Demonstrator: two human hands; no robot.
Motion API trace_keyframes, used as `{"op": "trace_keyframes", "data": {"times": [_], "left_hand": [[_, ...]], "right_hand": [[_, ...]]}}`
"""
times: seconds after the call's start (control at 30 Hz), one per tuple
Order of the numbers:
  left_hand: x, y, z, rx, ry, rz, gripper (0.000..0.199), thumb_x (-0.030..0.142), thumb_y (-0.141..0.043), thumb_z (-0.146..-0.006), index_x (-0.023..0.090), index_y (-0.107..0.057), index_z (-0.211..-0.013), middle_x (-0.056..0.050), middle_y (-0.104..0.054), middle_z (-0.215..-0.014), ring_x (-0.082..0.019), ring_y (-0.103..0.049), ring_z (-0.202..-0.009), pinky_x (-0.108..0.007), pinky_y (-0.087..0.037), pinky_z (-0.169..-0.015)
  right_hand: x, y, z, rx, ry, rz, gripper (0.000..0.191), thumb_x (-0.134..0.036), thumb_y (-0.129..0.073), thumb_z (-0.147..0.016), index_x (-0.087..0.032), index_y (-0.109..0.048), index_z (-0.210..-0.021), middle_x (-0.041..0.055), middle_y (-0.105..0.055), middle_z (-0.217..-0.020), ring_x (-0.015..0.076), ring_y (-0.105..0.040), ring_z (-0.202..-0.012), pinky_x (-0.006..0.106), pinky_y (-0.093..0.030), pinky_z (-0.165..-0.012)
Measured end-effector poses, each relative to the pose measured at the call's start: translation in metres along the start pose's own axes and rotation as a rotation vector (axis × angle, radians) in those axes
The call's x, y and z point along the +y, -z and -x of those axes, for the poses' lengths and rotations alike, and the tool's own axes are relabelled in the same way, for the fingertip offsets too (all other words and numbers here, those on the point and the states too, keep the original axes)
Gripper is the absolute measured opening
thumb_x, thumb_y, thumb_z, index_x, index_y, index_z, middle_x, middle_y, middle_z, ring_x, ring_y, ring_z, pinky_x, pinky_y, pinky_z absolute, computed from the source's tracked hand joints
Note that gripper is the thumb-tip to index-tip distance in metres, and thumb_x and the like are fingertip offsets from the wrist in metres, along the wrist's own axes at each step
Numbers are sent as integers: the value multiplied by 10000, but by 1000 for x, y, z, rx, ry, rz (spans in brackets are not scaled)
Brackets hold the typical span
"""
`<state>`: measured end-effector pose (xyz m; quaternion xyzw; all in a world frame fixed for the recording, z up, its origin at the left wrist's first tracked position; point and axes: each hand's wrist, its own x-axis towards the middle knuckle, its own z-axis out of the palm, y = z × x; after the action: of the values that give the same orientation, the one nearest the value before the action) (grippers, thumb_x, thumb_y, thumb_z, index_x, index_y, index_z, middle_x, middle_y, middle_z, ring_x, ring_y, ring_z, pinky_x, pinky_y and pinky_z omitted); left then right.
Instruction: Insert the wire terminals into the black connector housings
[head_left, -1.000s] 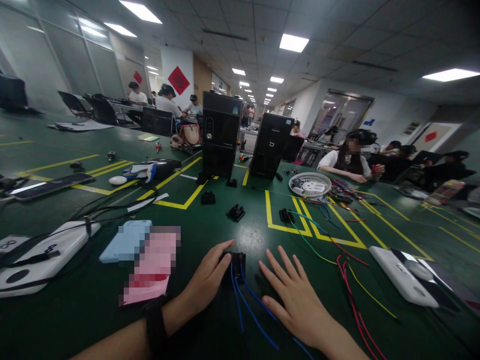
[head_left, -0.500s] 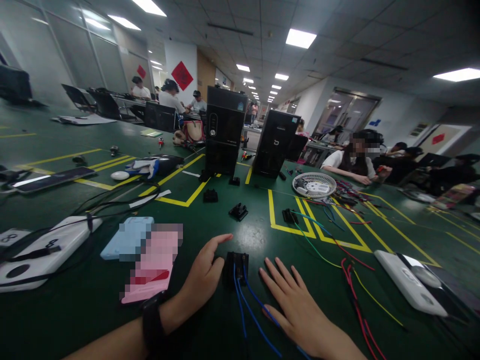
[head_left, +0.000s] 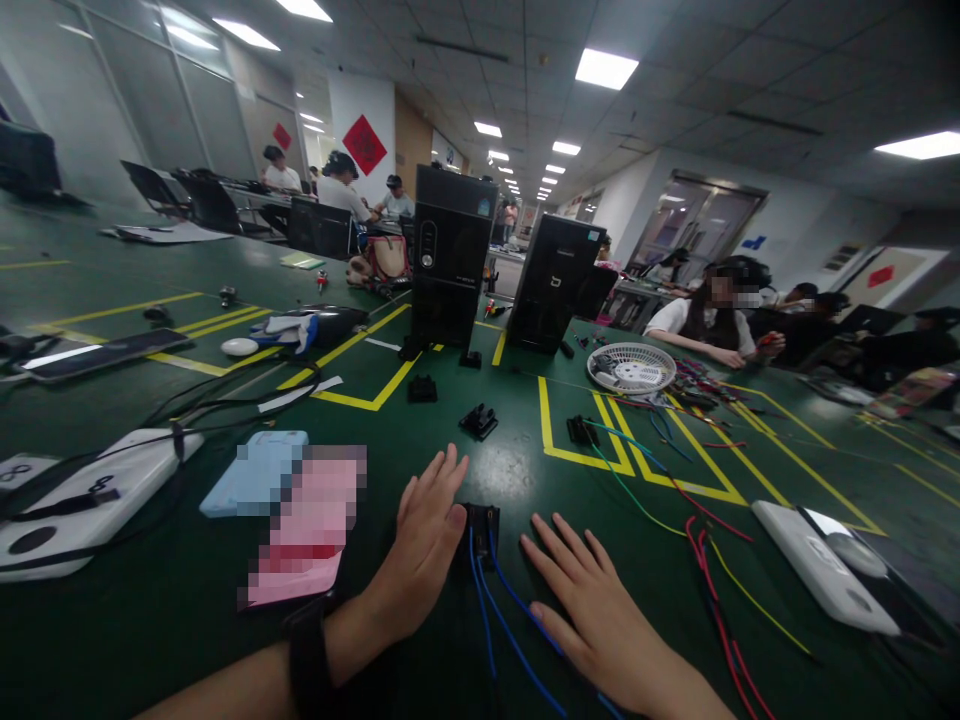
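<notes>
Green anti-static bench mat [head_left: 90, 640] runs the length of a long, low-ceilinged workroom, with yellow tape lines [head_left: 577, 458] laid on it, apparently to mark out bays. Small black plastic block [head_left: 480, 530] is sitting near centre on the near side, with blue insulated wires [head_left: 510, 625] trailing from it toward the near edge. Left hand [head_left: 427, 535] is held open, fingers spread, just left of the block; contact at the block's edge cannot be told. Right hand [head_left: 592, 620] is kept open, low over the mat, right of the block and beside the blue wires. Nothing is grasped by either hand; the block appears flanked, not gripped. Black fabric wristband [head_left: 307, 650] is worn on the left wrist.

Loose red and yellow wires [head_left: 709, 590] are left near right, probably kept within reach. Three small black moulded parts [head_left: 478, 421] are spaced further out, and a round white vented plastic fan grille [head_left: 631, 368] lies far right. Two tall black PC towers [head_left: 450, 255] stand upright at far centre. Pale blue flat case [head_left: 255, 475] lies near left, beside a pixelated pink item [head_left: 307, 525]. Co-worker in a white shirt [head_left: 705, 330] is seated far right.
</notes>
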<state>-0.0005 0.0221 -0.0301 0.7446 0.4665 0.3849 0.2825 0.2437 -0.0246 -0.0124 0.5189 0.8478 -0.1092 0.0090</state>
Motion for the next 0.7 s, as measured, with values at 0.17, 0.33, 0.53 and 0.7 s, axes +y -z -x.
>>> {"op": "trace_keyframes", "data": {"times": [0.17,0.33,0.53,0.7], "left_hand": [[6,2,4,-93,-82,-107,580,542,-102,-977,285,-57,-1495,-1,-70,-1573,-237,10,-1441,-517,5,-1154],[15,11,9,-170,-233,-156,678,635,-76,-933,261,-38,-1497,-10,-49,-1574,-278,5,-1437,-512,22,-1152],[36,25,8,-427,-561,-178,630,615,-183,-944,293,-152,-1485,-23,-165,-1558,-331,-92,-1423,-585,44,-1116],[70,25,5,-587,-743,-280,474,448,-330,-985,318,-283,-1438,-56,-265,-1528,-296,-417,-1260,-456,-358,-1005]], "right_hand": [[3,-4,-5,122,-47,-125,428,-480,-344,-976,-342,-440,-1370,-4,-350,-1502,249,-222,-1404,577,-162,-1131],[8,-10,-15,372,-21,-385,308,-361,-405,-979,-266,-595,-1201,57,-569,-1276,241,-380,-1289,497,-288,-1086],[5,-3,-12,517,78,-706,287,-340,-386,-988,-280,-649,-1087,32,-630,-891,204,-572,-916,351,-451,-822],[-3,0,2,517,197,-829,448,-555,-334,-951,-296,-570,-1231,52,-604,-1012,234,-566,-969,369,-445,-863]]}}
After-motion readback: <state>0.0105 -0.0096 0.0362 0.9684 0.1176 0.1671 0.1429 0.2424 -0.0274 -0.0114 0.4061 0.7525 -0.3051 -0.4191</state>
